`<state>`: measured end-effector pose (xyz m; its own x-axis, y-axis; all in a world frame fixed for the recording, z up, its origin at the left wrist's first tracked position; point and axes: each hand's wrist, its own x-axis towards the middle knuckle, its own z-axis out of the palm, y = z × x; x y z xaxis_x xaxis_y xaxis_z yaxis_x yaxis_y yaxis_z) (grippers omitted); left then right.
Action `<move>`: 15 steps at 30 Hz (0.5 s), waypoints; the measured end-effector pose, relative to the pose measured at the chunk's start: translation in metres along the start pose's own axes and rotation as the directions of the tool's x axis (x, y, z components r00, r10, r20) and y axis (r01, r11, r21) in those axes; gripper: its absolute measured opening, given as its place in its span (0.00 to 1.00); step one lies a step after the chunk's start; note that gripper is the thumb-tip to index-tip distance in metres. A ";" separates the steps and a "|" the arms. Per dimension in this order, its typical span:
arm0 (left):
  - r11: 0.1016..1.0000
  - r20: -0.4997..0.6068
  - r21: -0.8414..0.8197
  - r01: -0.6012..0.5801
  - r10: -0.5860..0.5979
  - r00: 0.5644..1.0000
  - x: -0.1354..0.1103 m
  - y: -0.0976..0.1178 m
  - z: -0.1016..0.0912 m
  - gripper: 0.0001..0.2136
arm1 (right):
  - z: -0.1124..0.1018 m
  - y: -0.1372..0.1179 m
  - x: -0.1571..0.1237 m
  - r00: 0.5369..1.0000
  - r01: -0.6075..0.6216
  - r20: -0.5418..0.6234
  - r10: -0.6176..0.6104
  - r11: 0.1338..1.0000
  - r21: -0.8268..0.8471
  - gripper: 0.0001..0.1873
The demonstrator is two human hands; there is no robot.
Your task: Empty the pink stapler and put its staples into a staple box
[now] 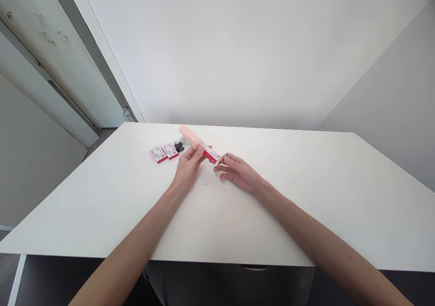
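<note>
Red-and-white box point(211, 154) sits between the two hands, held just above the middle of the worktop point(272, 215), tilted down towards the right. The left hand point(189, 163) is clamped on its left end, thumb on top. The right hand point(239, 172) meets the other end with thumb and forefinger close together — whether they pinch an edge or merely touch it, I cannot tell. The remaining fingers curl loosely below.

Judging by this, the handling of the box is partway through: it is in hand, not yet set down, and whether its end is unsealed is too small to see. Its label carries dark print, none of it legible at this size.

Beyond the left hand lie a left carton point(158, 155) and a right carton point(170, 151), side by side, both red-edged with white labels — printed, but unreadable. Next to them is a black item point(179, 147) with small pale marks. Behind the left hand, a pink roll point(190, 135) lies slantwise, without visible lettering.
</note>
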<state>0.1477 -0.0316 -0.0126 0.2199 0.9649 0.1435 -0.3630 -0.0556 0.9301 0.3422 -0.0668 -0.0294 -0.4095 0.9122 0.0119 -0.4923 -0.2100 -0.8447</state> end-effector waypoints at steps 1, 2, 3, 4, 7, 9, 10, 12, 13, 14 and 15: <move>1.000 0.001 0.003 0.003 -0.003 1.000 0.000 0.000 0.000 0.18 | 0.000 0.000 0.000 1.000 -0.002 -0.005 0.002 1.000 -0.002 0.17; 1.000 0.005 0.006 0.006 -0.006 1.000 0.000 0.000 -0.001 0.18 | 0.001 0.000 0.000 1.000 -0.003 -0.007 0.003 1.000 -0.007 0.17; 1.000 0.009 0.010 0.010 -0.010 1.000 0.000 0.000 -0.001 0.18 | 0.001 0.000 0.000 1.000 -0.003 -0.009 0.003 1.000 -0.013 0.17; 1.000 0.014 0.014 0.013 -0.013 1.000 0.000 0.000 -0.001 0.18 | 0.002 0.000 0.000 1.000 -0.001 -0.011 0.001 1.000 -0.021 0.17; 0.999 0.030 0.026 0.020 -0.021 0.999 0.000 -0.001 -0.002 0.18 | 0.005 0.000 -0.001 1.000 0.006 -0.027 -0.008 0.998 -0.055 0.18; 0.999 0.036 0.033 0.016 -0.017 0.999 0.000 -0.001 -0.002 0.18 | 0.006 0.000 -0.001 0.999 0.007 -0.036 -0.010 0.997 -0.076 0.19; 0.999 0.034 0.036 0.009 -0.010 0.999 0.000 -0.001 -0.002 0.18 | 0.007 0.000 -0.001 0.999 0.006 -0.038 -0.010 0.996 -0.085 0.19; 0.999 0.013 0.036 -0.011 0.011 1.000 0.000 0.000 -0.001 0.18 | 0.007 0.000 -0.002 0.999 0.004 -0.035 -0.007 0.995 -0.101 0.19; 0.999 -0.002 0.033 -0.022 0.022 1.000 0.000 0.000 -0.001 0.18 | 0.007 0.000 -0.002 1.000 0.003 -0.030 -0.006 0.994 -0.108 0.19; 0.999 -0.016 0.030 -0.033 0.034 0.999 0.000 0.000 -0.001 0.18 | 0.007 0.000 -0.002 1.000 0.004 -0.025 -0.007 0.993 -0.114 0.19; 0.999 -0.026 0.030 -0.044 0.045 0.999 0.000 0.000 -0.001 0.17 | 0.007 0.000 -0.002 1.000 0.005 -0.019 -0.007 0.993 -0.118 0.18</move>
<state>0.1472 -0.0311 -0.0126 0.1795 0.9678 0.1762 -0.3452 -0.1057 0.9325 0.3374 -0.0711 -0.0260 -0.3912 0.9203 0.0080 -0.4005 -0.1624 -0.9018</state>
